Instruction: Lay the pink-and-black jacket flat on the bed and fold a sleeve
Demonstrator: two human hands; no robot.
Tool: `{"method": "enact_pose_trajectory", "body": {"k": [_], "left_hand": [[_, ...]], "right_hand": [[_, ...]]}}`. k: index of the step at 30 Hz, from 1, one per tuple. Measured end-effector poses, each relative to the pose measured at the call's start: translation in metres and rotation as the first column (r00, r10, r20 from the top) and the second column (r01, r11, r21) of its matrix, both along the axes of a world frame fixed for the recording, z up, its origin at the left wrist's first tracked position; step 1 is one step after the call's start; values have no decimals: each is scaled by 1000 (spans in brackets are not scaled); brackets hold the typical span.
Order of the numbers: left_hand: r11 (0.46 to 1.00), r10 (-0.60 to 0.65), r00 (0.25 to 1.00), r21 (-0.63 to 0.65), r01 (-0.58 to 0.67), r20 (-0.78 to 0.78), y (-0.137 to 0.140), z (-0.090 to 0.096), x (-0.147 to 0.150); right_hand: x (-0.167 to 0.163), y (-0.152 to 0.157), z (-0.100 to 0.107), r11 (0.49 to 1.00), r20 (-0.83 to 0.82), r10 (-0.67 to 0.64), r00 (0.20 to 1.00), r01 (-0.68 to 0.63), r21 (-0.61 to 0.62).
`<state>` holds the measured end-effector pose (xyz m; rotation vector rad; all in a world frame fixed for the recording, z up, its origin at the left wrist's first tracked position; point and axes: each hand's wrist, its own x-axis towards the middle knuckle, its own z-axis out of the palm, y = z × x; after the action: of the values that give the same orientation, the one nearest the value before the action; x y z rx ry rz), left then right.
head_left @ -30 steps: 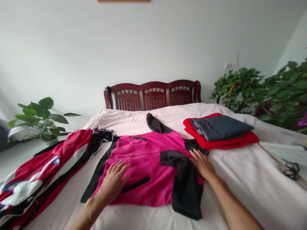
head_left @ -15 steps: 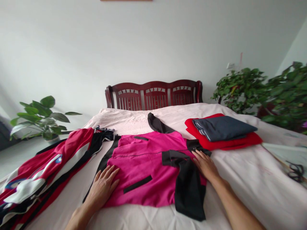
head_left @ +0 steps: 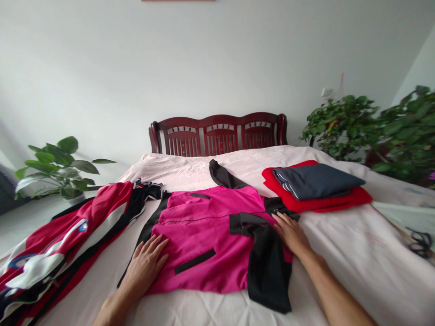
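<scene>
A pink jacket (head_left: 200, 235) with black sleeves, collar and hem lies spread on the bed, its front zipper facing up. Its near sleeve (head_left: 267, 267) is folded across the body, while the far sleeve (head_left: 224, 174) points away toward the headboard. My left hand (head_left: 147, 260) rests flat on the jacket's hem end, fingers stretched out. At the collar end, my right hand (head_left: 288, 231) lies with extended fingers on the black and pink fabric near the shoulder. Neither hand grips the cloth.
On the left lies a heap of red, white and black clothes (head_left: 84, 226). Folded red clothing (head_left: 353, 201) with a dark grey folded garment (head_left: 319, 179) on top sits at right. Black-handled scissors (head_left: 420, 242) lie at the right edge. Potted plants (head_left: 343, 122) stand beyond the bed.
</scene>
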<state>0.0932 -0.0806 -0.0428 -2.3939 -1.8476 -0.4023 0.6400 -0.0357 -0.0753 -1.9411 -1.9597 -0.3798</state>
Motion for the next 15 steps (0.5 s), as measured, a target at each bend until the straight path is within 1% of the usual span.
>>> {"method": "enact_pose_trajectory", "body": {"k": [7,15], "left_hand": [[999,20,999,-27,-21,-31,2,-2,0],[1000,7,999,-9,-7,-31,4,-5,-3]], "right_hand": [[0,0,2,1000,23,13,1000,-13,22],[-2,-1,2,998,32,8,999,-10,56]]}}
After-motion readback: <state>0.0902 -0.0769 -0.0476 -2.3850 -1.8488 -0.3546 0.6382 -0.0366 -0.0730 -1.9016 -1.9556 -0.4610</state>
